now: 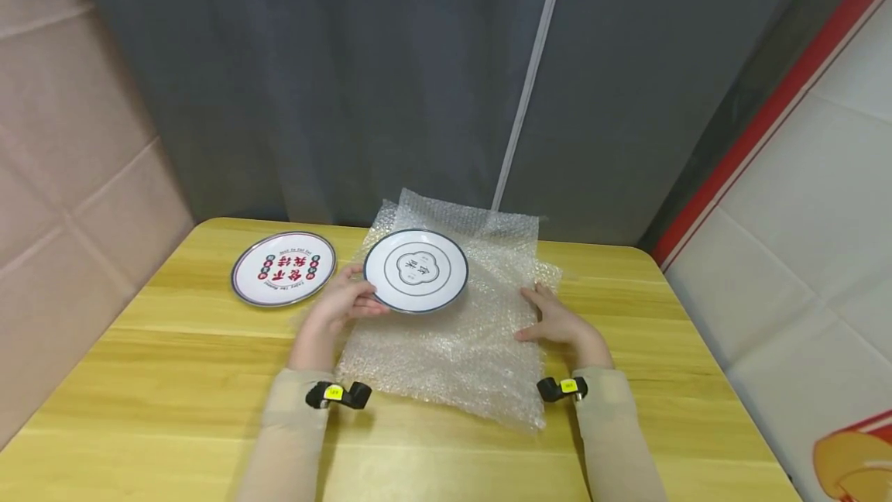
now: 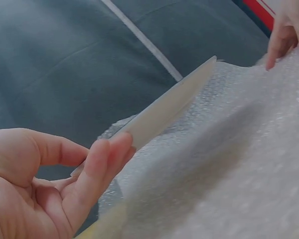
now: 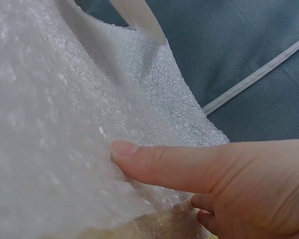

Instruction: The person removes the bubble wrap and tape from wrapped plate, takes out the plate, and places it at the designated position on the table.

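My left hand (image 1: 346,299) holds a white plate (image 1: 416,271) with a dark blue rim at its left edge, thumb on top and fingers beneath. The left wrist view shows that plate (image 2: 164,107) almost edge-on, tilted and raised above the bubble wrap (image 2: 249,164), with a shadow under it. At the right edge of the bubble wrap (image 1: 446,362), my right hand (image 1: 556,321) rests with thumb and fingers spread. Seen from the right wrist, its straight thumb (image 3: 154,162) touches the wrap's upper face, while the other fingers are mostly hidden behind the palm.
A second white plate (image 1: 283,269) with red and green print lies on the wooden table (image 1: 174,378), left of the wrap. Behind the table hangs a dark grey curtain (image 1: 334,84) with a pale strip. Tiled walls (image 1: 70,177) flank both sides.
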A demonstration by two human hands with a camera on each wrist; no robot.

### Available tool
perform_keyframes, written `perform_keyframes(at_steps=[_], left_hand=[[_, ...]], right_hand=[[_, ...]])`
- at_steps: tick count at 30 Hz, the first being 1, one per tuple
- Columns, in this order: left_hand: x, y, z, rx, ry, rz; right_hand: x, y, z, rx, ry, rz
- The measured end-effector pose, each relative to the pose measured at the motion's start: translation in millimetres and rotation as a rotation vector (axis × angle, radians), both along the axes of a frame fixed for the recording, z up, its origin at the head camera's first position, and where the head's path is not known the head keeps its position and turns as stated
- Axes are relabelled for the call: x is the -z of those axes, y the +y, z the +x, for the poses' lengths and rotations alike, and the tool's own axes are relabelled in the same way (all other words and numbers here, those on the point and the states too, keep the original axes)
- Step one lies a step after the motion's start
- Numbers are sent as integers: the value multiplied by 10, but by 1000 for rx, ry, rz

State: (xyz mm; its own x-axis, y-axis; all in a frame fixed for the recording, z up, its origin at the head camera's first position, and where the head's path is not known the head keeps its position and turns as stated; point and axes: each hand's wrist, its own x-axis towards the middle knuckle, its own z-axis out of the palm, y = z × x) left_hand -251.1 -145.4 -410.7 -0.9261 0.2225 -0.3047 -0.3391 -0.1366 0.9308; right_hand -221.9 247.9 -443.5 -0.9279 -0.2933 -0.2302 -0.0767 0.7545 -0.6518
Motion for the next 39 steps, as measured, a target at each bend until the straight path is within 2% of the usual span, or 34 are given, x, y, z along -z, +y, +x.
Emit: perform_keyframes(at_steps=[7,15,24,29,39], left_hand=[[-94,-115,38,-47,27,-13],[-147,-213,56,-81,35,-23],[-210,-289,71,-111,13,-10],[-228,-336,82,-120,8,-13],[-249,-434,79,-160,17,2]], right_hand=[[12,5,14,-3,4,-10],[43,10,35,6,-6,-27],[39,6,20,1,2,-20],[20,-7,43,9,-17,-27],[22,3,34,5,0,-16]])
